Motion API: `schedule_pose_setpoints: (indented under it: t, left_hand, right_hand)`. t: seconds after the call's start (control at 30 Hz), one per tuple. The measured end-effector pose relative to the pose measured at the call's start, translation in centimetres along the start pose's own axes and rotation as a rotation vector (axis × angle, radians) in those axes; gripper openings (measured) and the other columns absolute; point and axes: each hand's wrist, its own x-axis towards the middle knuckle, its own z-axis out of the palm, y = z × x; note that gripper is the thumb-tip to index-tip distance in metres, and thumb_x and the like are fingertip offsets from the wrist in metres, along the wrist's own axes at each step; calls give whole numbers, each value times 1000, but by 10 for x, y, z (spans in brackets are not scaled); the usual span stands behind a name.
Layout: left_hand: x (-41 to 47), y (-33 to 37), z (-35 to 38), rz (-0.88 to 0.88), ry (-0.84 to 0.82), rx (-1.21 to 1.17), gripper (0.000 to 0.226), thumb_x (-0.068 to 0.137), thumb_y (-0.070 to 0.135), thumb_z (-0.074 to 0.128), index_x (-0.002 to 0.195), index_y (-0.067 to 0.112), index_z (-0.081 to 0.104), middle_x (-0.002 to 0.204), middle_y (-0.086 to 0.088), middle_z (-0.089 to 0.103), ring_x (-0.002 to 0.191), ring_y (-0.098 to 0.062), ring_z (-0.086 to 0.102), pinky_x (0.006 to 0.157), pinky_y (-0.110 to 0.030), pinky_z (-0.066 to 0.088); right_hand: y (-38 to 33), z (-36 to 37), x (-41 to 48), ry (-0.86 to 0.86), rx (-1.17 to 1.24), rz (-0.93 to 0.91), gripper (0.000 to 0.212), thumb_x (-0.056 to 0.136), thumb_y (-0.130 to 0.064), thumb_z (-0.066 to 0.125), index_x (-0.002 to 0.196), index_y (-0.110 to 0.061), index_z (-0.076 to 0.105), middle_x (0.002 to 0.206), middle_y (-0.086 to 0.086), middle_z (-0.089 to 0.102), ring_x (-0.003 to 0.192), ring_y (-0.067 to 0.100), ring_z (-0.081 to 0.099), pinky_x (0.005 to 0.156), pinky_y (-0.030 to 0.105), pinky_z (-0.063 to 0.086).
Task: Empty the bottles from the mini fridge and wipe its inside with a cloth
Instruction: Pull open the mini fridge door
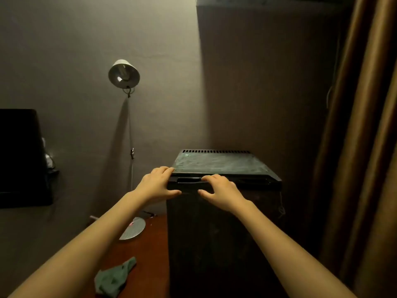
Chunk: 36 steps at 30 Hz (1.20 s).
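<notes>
The black mini fridge (214, 233) stands with its door closed (contents hidden). The left hand (156, 186) grips its top-left corner; the right hand (221, 190) curls over the door's top edge. A green cloth (113, 278) lies on the worktop (150, 244) at the fridge's 7 o'clock, and a lamp (124, 74) stands at its 10 o'clock.

The shut mini fridge (219, 244) hides its own inside; its base runs off the picture's bottom edge.

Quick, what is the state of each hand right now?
Left hand: grips the top left corner of the mini fridge.
Right hand: curled on the door handle at the top edge.
</notes>
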Motion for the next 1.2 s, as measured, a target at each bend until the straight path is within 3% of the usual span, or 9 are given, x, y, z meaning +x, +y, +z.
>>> schedule_pose_setpoints:
  t: [0.4, 0.7, 0.97, 1.1, 1.2]
  left_hand:
    - [49, -43, 51, 17, -84, -27, 72, 80, 50, 61, 137, 19, 32, 139, -4, 39, 125, -20, 38, 100, -38, 42]
    - [55, -44, 56, 42, -65, -70, 68, 79, 47, 62, 135, 18, 36, 136, -2, 42, 121, -17, 41, 97, -33, 45]
    - [56, -47, 59, 60, 0, -109, 69, 76, 52, 63, 132, 20, 39, 131, 1, 46, 118, -16, 45, 93, -31, 45]
    - [58, -52, 65, 100, 52, -63, 73, 74, 58, 59, 133, 20, 38, 131, 2, 47, 115, -15, 47, 92, -29, 46]
    - [58, -57, 70, 118, 81, -40, 82, 66, 70, 44, 132, 21, 39, 129, 3, 49, 113, -15, 49, 91, -29, 45]
  right_hand:
    - [22, 48, 66, -26, -24, -33, 57, 86, -52, 53, 135, -24, 42, 133, 0, 52, 124, 19, 45, 105, 41, 35]
    - [28, 62, 75, -39, -162, -102, 71, 80, -69, 47, 139, -30, 35, 136, 1, 48, 125, 23, 40, 103, 43, 32]
    - [23, 63, 71, -35, -174, -56, 77, 77, -76, 42, 139, -32, 34, 135, 2, 47, 124, 23, 40, 105, 42, 30]
    - [17, 58, 72, -90, -169, 1, 81, 75, -79, 40, 140, -31, 34, 139, 5, 45, 128, 25, 38, 108, 43, 29]
    - [14, 57, 74, -117, -167, 21, 82, 74, -80, 40, 140, -30, 34, 140, 5, 44, 128, 26, 38, 109, 45, 29]
